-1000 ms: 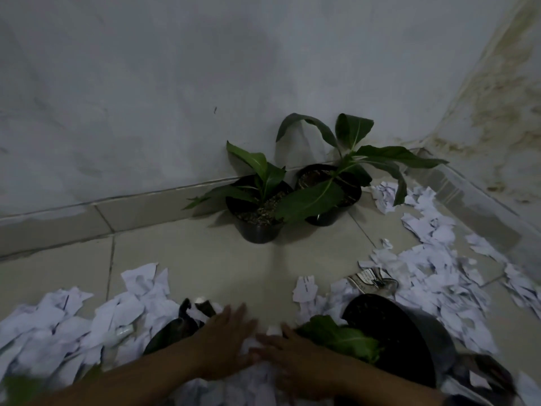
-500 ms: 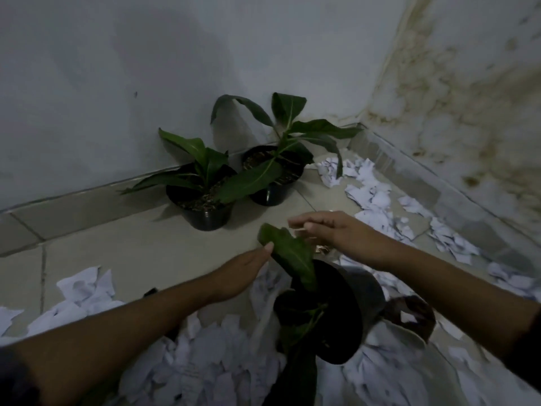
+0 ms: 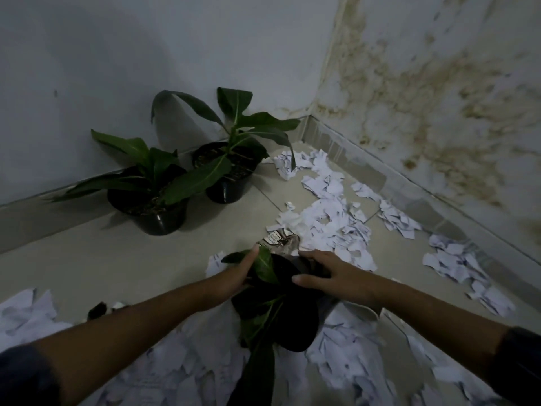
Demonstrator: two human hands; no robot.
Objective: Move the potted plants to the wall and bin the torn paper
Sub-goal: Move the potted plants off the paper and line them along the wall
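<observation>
Near the paper (image 3: pixel 328 224), both hands, left (image 3: pixel 234 276) and right (image 3: pixel 330 276), cup the third pot (image 3: pixel 292 317): soil-heavy, stiff-walled, best held low by its sides.

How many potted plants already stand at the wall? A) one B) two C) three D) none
B: two black pots, the left pot and the right pot, stand on the floor at the skirting, while both hands, left hand and right hand, are on a third plant nearer the camera.
</observation>
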